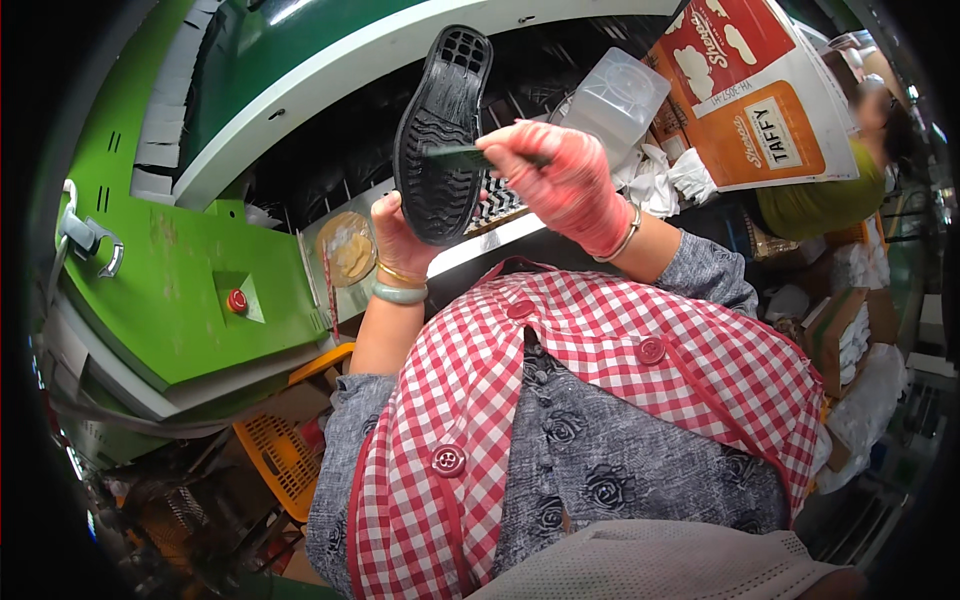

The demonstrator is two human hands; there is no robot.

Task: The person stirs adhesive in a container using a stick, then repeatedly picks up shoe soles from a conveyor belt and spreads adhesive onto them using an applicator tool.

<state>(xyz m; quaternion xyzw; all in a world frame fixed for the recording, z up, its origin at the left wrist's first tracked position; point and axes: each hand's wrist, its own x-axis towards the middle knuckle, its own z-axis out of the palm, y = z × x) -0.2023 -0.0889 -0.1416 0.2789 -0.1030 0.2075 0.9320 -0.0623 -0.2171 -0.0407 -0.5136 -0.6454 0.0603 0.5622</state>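
Note:
My left hand [398, 235] grips the heel end of a black shoe sole [440, 145], holding it upright with its hollowed side facing me. Shiny wet-looking streaks run over the sole's upper part, and a grid of square recesses shows at its top end. In a reddish glove or wrap, my right hand [565, 185] is closed on a narrow dark green brush [458, 156]. The brush's far end lies over the middle of the sole; its bristles cannot be made out, and the fingers hide its other end.
A green machine [190, 290] with a red button [237, 301] stands at left, beside a round container [347, 247]. Behind the sole runs a dark conveyor with a white rail [330, 75]. At right are a clear plastic tub [617, 100], crumpled white paper, printed cardboard [760, 130] and another person [825, 190].

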